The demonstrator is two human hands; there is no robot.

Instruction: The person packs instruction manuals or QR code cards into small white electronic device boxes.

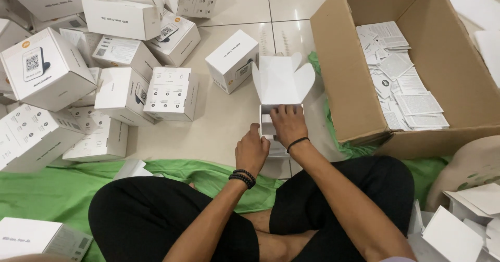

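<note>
both hands (271, 137) on open white box (281, 85)

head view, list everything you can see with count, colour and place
open box: one, white, lid flaps up, on the floor in front of the person, between both hands
closed boxes: a heap, too many to count surely, white, left and top left on the floor
carton: one, brown cardboard, open, right
leaflets: many, white, inside the carton
cloth: one, green, under the person and the carton
floor: pale tiles
flat box blanks: several, white, bottom right
left hand: one, beaded wristbands, at the box's left side
right hand: one, black wristband, on the box's top edge
</note>
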